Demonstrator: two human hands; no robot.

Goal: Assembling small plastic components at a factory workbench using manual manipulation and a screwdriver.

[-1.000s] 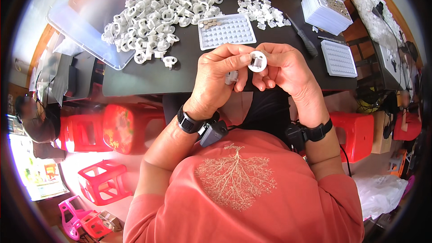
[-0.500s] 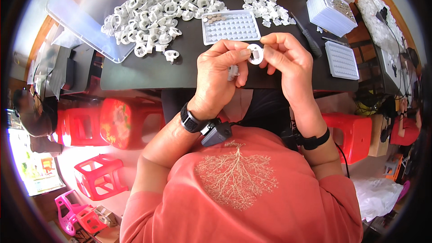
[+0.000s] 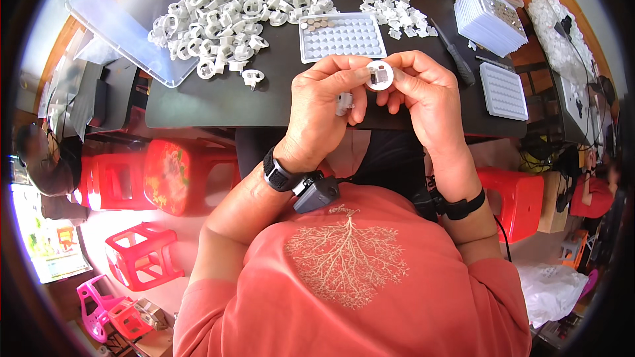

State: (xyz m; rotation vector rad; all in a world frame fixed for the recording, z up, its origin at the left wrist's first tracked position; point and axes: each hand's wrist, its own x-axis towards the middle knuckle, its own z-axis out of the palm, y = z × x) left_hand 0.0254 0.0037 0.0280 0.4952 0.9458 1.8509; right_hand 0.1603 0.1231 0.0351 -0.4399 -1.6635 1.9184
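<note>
both hands, left hand [image 3: 324, 102] and right hand [image 3: 423, 92], met above the table [image 3: 218, 99] edge, pinching a round white plastic piece [image 3: 380, 75] between fingertips; the left also tucked a small grey part [image 3: 343, 103]. it looked like mid-assembly, needing careful alignment.

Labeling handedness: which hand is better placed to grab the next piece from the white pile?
Left, probably. The left hand sits on the pile's side; the right hand pinches the round part farther away. Both are busy.

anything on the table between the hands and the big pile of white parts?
Head view: one stray white part lies between the left hand and the pile; otherwise bare black table.
</note>
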